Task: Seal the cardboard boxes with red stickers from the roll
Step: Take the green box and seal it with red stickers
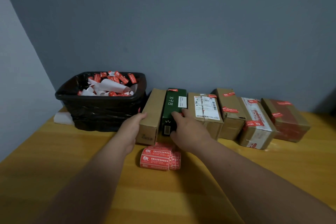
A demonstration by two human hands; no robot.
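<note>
A row of boxes stands along the wall on the wooden table (54, 160). My left hand (131, 129) holds the left side of a plain brown cardboard box (153, 112) at the row's left end. Beside it is a dark green box (175, 103) with a red sticker at its far end; my right hand (189, 129) rests on its near top, fingers pressing a red sticker there. The roll of red stickers (160, 156) lies on the table just in front of these two boxes, between my forearms.
A black bin (101, 109) lined with a bag stands at the back left, filled with crumpled red stickers and white backing paper. Right of the green box stand several brown boxes (232, 112) with red stickers on them. A white foam piece (62, 117) lies left of the bin.
</note>
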